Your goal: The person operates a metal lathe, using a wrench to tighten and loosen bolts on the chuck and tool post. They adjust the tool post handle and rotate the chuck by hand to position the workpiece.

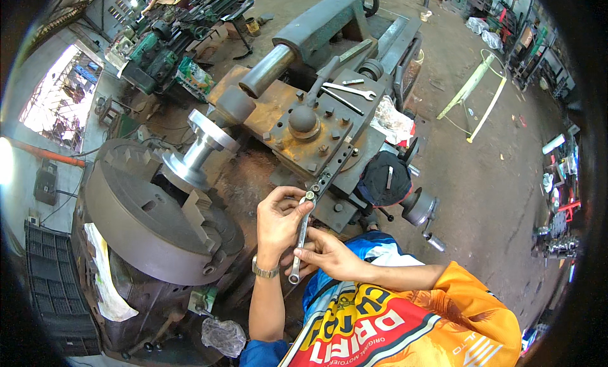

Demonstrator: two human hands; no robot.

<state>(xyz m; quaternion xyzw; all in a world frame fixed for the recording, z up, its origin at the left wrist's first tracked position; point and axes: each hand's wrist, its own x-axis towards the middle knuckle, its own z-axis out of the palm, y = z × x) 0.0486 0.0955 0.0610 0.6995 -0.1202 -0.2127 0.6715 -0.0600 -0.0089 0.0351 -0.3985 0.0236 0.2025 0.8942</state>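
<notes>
A steel combination wrench (302, 238) lies between my hands, its ring end pointing down toward me. My left hand (277, 220), with a wristwatch, is closed around the wrench's upper end, thumb and fingers pressed beside a bolt head (310, 195). That bolt sits at the near end of a dark tool bar (334, 167), which juts from the rusty square tool post (305, 138) of a lathe. My right hand (327, 255) grips the wrench shank lower down, thumb on top; some of its fingers are hidden underneath.
Left of my hands is the large lathe chuck (149, 234), with a shiny turned metal workpiece (201, 148) in its jaws. An open-end wrench (350, 90) lies on the carriage. A dark cap (384, 179) and a handwheel (420, 207) are to the right.
</notes>
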